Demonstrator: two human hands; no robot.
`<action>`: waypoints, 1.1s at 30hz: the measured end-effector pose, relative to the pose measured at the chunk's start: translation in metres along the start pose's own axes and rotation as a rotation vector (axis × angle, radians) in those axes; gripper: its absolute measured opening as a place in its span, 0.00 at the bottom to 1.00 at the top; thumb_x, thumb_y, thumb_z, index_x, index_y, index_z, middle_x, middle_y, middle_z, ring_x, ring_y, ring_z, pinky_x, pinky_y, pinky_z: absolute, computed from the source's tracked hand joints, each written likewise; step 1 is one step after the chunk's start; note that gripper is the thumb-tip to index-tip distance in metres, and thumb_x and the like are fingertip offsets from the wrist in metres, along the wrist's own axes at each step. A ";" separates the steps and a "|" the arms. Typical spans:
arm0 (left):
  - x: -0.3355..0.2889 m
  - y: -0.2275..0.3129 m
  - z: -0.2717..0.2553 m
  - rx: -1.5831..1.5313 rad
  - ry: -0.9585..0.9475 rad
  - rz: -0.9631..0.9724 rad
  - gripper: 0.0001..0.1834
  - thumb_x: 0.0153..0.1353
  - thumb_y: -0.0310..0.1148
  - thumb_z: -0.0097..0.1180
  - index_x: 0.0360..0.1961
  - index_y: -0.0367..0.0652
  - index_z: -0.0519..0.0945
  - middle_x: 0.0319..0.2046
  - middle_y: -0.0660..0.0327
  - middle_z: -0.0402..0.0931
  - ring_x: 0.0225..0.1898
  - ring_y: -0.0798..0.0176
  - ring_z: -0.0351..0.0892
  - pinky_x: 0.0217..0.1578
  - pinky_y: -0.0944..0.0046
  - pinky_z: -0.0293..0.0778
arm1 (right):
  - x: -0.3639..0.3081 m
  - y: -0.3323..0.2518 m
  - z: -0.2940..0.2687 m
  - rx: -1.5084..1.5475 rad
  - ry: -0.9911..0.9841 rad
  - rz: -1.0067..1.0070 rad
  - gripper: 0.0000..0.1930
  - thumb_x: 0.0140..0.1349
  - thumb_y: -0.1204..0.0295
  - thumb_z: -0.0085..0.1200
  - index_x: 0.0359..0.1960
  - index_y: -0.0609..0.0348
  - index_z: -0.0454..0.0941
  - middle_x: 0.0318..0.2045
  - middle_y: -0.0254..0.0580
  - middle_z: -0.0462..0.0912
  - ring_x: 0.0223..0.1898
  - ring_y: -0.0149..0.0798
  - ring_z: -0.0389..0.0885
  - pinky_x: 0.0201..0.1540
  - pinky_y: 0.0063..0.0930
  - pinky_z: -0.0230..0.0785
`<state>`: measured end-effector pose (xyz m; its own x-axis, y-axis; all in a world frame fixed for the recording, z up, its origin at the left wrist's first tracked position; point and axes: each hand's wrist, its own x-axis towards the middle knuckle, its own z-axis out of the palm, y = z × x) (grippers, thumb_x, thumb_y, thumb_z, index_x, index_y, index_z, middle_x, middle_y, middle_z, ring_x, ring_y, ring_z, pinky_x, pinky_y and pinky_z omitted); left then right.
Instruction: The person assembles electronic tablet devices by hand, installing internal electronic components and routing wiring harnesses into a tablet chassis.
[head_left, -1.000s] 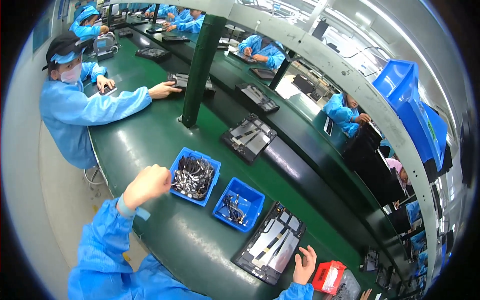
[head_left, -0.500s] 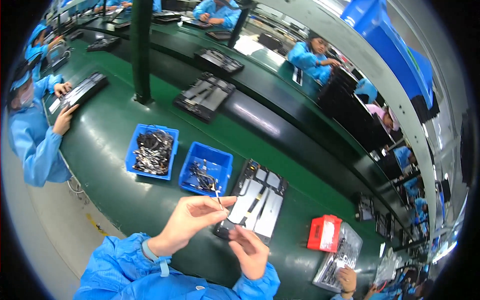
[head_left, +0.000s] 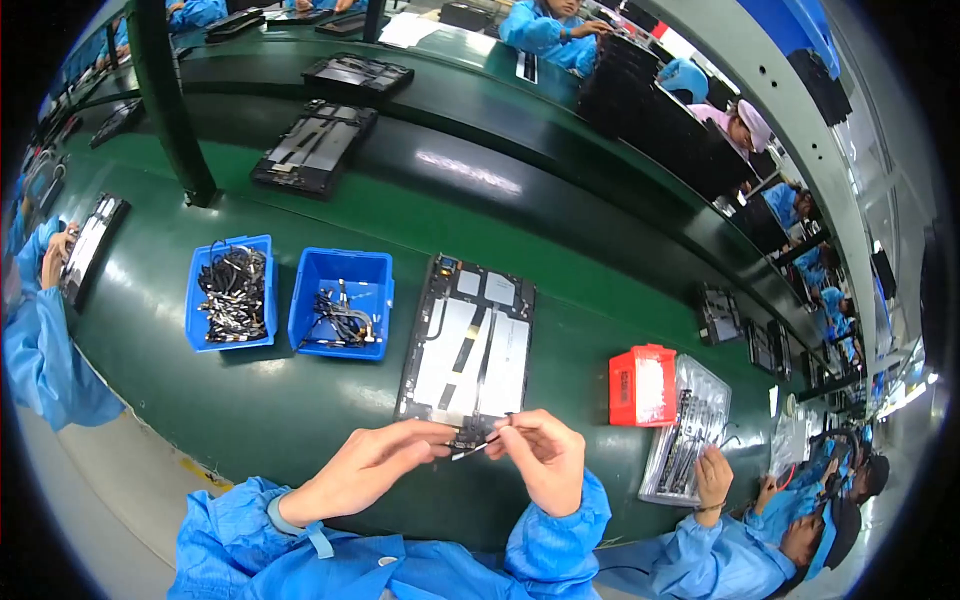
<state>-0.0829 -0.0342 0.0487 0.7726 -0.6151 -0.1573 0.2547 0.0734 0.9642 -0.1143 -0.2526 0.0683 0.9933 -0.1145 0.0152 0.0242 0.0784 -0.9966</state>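
Note:
In front of me lies an opened flat device (head_left: 440, 370), like a tablet, with silver battery panels and black ribbon strips in a dark frame. At its near edge my right hand (head_left: 545, 465) pinches a short thin cable (head_left: 468, 453) with a pale end, between thumb and forefinger. My left hand (head_left: 375, 468) is just left of that end, fingers stretched out and thumb apart, with nothing visible in it. A blue bin (head_left: 383, 300) beyond my left hand holds a few small cables. Left of it, another blue bin (head_left: 192, 310) is heaped with similar cables.
A red box (head_left: 625, 395) and a clear tray (head_left: 655, 485) of dark parts lie to the right, where a co-worker's hand (head_left: 713, 480) reaches. Another person's hands hold a device (head_left: 95, 245) at far left. A green post (head_left: 165, 110) rises behind the bins.
The thin cable has passed from my left hand to my right. Both hands are now at the device's near edge. The view has shifted, so the bins and device appear farther left.

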 end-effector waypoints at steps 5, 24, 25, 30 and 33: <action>0.008 0.015 0.008 0.005 -0.264 -0.141 0.16 0.71 0.23 0.40 0.56 0.30 0.71 0.41 0.46 0.81 0.45 0.57 0.83 0.48 0.60 0.80 | 0.004 -0.005 -0.008 -0.287 -0.117 -0.013 0.08 0.60 0.83 0.55 0.41 0.71 0.78 0.34 0.47 0.83 0.34 0.35 0.84 0.38 0.26 0.79; 0.015 0.015 0.024 0.042 -0.198 0.013 0.16 0.68 0.23 0.45 0.56 0.34 0.72 0.36 0.51 0.83 0.41 0.60 0.85 0.45 0.63 0.80 | -0.015 0.006 -0.004 -0.312 0.092 -0.280 0.10 0.47 0.84 0.65 0.34 0.66 0.84 0.33 0.45 0.84 0.35 0.45 0.83 0.41 0.32 0.77; 0.015 0.015 0.024 0.051 -0.204 0.000 0.16 0.68 0.23 0.45 0.56 0.33 0.72 0.37 0.51 0.83 0.42 0.60 0.84 0.46 0.63 0.80 | -0.016 0.003 -0.004 -0.449 0.181 -0.347 0.10 0.47 0.84 0.65 0.33 0.65 0.84 0.33 0.45 0.84 0.35 0.45 0.83 0.41 0.32 0.77; 0.017 0.013 0.031 0.065 -0.136 0.016 0.15 0.68 0.26 0.48 0.54 0.33 0.72 0.37 0.52 0.84 0.42 0.59 0.85 0.45 0.63 0.80 | -0.021 0.004 0.005 -0.728 0.148 -0.587 0.14 0.42 0.83 0.67 0.34 0.63 0.85 0.33 0.46 0.84 0.36 0.45 0.82 0.40 0.33 0.77; 0.017 0.015 0.032 0.220 -0.130 0.119 0.14 0.66 0.27 0.52 0.52 0.35 0.74 0.36 0.52 0.84 0.39 0.57 0.85 0.39 0.65 0.80 | -0.021 0.008 0.003 -0.699 0.082 -0.599 0.16 0.41 0.79 0.69 0.36 0.63 0.85 0.34 0.45 0.84 0.37 0.45 0.83 0.41 0.32 0.78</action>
<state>-0.0845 -0.0690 0.0668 0.7049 -0.7089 -0.0248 0.0227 -0.0124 0.9997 -0.1346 -0.2468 0.0605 0.8250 -0.0151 0.5650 0.4314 -0.6290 -0.6467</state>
